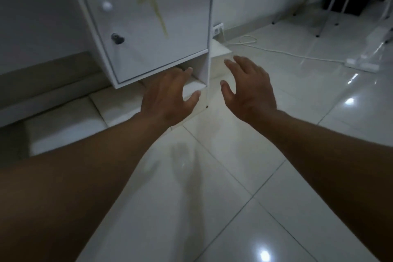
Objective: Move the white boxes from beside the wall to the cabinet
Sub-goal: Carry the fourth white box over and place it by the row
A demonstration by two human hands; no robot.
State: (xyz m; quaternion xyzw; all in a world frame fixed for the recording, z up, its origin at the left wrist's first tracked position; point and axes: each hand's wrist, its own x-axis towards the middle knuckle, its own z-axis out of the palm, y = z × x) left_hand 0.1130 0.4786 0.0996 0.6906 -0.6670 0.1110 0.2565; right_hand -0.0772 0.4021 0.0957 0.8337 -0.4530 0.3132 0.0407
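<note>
Cabinet door (148,21) bears a yellowish "T" mark.

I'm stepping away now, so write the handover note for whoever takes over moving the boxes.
Left hand: open, empty, fingers at the gap under the cabinet door, by a white box.
Right hand: open, empty, hovering right of the cabinet.
Another white box sits on the floor beside the wall, behind the cabinet's right edge.
Done: cannot tell how many boxes are already stored; the door looks shut.
Left: grasp the box behind the cabinet and bring it over.
</note>
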